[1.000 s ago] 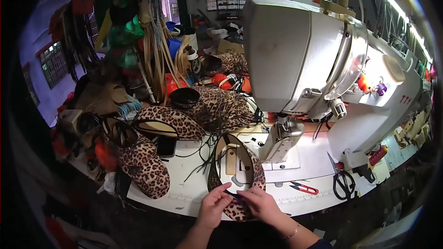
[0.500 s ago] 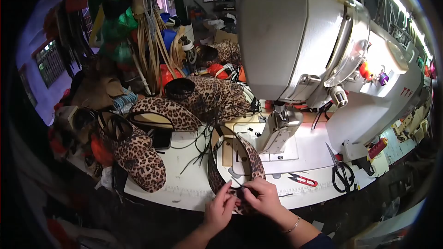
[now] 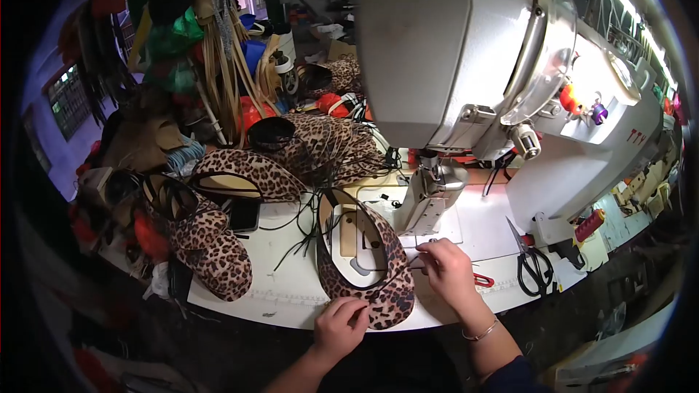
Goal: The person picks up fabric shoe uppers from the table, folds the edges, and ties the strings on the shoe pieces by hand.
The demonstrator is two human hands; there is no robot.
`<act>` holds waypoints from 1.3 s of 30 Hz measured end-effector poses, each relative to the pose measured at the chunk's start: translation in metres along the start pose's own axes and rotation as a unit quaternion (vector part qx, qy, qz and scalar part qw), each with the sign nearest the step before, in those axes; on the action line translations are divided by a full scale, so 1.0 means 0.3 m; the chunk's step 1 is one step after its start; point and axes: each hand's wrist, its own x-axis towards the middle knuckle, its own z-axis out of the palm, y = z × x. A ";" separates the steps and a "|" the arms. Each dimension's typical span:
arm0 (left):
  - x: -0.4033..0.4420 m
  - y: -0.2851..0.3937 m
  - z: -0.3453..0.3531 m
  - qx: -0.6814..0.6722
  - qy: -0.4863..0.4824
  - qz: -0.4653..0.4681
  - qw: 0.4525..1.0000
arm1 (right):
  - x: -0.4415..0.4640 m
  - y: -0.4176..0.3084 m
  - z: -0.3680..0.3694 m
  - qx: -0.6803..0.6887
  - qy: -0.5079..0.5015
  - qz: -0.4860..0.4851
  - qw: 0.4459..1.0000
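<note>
A leopard-print shoe upper (image 3: 393,298) with a dark-edged opening lies at the table's front edge, below the sewing machine's post. My left hand (image 3: 341,326) is closed at its near edge, thumb and fingers pinched together against the print. To the right of the upper, my right hand (image 3: 448,271) is raised with its fingertips pinched; what they hold, if anything, is too small to make out. Beneath that hand, red thread snips (image 3: 482,280) are partly hidden. Dark cords (image 3: 295,251) trail along the upper's left side.
The sewing machine (image 3: 437,58) rises over the white table (image 3: 280,284). Black-handled scissors (image 3: 535,269) and a red thread spool (image 3: 590,225) are at the right. Stacked leopard-print pieces (image 3: 328,145), more uppers (image 3: 211,255) and a phone (image 3: 244,215) occupy the left.
My hands have parted: the right has moved up and to the right, off the upper. My left stays at the near edge. More of the upper's printed front shows, and the view has shifted slightly.
</note>
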 end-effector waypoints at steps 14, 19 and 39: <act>-0.027 0.166 0.051 -0.155 -0.219 -0.136 0.954 | -0.030 -0.120 0.099 0.856 0.053 0.331 0.394; -0.021 0.115 -0.034 -0.004 -0.125 -0.047 0.991 | -0.094 -0.105 0.014 0.281 -0.028 0.210 0.936; 0.069 -0.012 -0.080 0.097 -0.124 0.010 0.987 | -0.177 -0.073 0.017 0.066 -0.103 -0.022 0.992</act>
